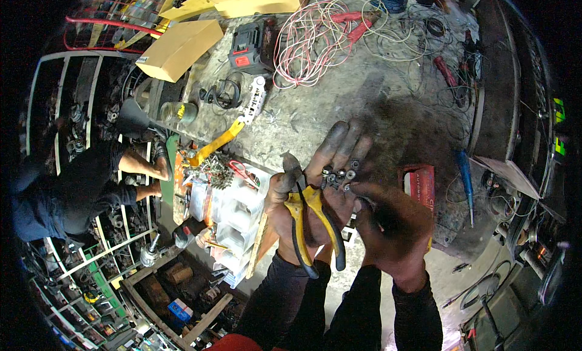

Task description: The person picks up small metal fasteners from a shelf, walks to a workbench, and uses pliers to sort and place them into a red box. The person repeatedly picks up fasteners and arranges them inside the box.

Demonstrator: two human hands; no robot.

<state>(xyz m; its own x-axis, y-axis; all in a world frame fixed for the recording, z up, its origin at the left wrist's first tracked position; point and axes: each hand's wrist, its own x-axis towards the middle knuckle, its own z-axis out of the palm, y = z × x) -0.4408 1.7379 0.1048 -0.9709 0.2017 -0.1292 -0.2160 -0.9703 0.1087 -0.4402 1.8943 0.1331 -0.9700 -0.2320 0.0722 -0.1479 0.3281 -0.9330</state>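
My left hand (338, 208) is palm up over the workbench, fingers stretched out. Pliers with yellow and black handles (298, 219) lie across its palm, held under the thumb, with the handles pointing back towards me. Several small metal nuts (337, 177) rest in a cluster at the base of the fingers. My right hand (400, 228) reaches over the palm from the right, its fingertips at the nut nearest the palm's edge. Blur and shadow hide whether those fingertips grip it. Just beyond the right hand lies a red box (423, 180) bearing writing.
On the grimy workbench (313, 110) are coiled wire (300, 51), a black battery pack (248, 46), a cardboard box (179, 48), a yellow-handled brush (218, 142) and a blue screwdriver (464, 178). Plastic bins (234, 223) stand left of my arms. Another person (68, 201) is farther left, by metal racks.
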